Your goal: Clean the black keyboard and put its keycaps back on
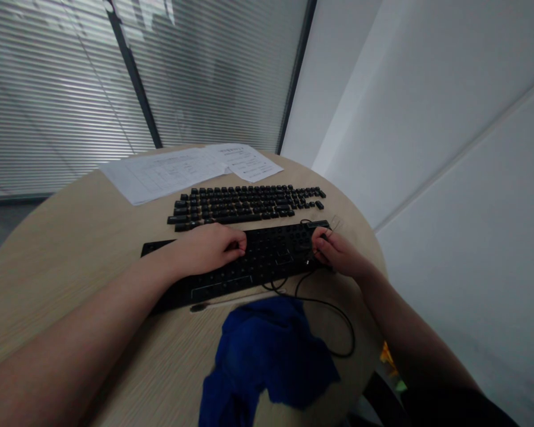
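Observation:
A black keyboard base (267, 252) with its keycaps off lies slightly tilted across the table. My left hand (216, 246) rests on its middle, fingers curled and pinched together; what they hold, if anything, is hidden. At the keyboard's right end, my right hand (333, 254) is closed around what looks like a wire keycap puller (336, 222), its thin wire loops sticking out above the fingers. Behind the keyboard, loose black keycaps (240, 203) stand in rows matching a keyboard layout.
A blue cloth (271, 350) lies crumpled at the near edge. Between it and the keyboard is a thin brush (231, 301) with a dark head. A black cable (345, 320) loops on the right. Printed papers (173, 172) lie at the back; a white wall (449, 118) stands right.

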`<state>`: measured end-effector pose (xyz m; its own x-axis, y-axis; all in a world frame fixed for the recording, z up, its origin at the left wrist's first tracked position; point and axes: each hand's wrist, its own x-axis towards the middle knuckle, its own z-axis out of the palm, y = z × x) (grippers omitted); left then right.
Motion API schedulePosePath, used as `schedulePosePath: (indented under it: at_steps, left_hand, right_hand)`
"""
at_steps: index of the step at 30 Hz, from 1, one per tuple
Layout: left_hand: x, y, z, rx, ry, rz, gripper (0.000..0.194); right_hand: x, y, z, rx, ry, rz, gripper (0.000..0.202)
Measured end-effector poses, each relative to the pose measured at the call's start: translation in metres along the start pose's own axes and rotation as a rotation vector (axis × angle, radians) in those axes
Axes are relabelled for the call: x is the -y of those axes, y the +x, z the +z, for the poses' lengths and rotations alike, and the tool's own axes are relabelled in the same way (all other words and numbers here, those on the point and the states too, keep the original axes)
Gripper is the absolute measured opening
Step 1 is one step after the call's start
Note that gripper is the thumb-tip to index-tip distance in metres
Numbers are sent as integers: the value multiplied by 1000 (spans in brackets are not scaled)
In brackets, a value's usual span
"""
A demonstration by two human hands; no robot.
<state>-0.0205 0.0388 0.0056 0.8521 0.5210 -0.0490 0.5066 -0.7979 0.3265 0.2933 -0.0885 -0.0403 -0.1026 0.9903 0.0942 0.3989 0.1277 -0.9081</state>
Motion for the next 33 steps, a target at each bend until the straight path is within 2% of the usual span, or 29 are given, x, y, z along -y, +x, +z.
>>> schedulePosePath:
  at_steps: [10, 22, 33]
  left_hand:
    - [0, 0, 1, 5, -19, 0, 12]
    - [5, 1, 3, 19, 1, -6, 13]
    - [3, 2, 3, 19, -7, -24, 15]
  right_hand:
    - [6, 0, 1, 60, 84, -35, 43]
    - [10, -4, -5, 164, -188, -110, 32]
    - [13, -2, -5, 168, -295, -136, 26]
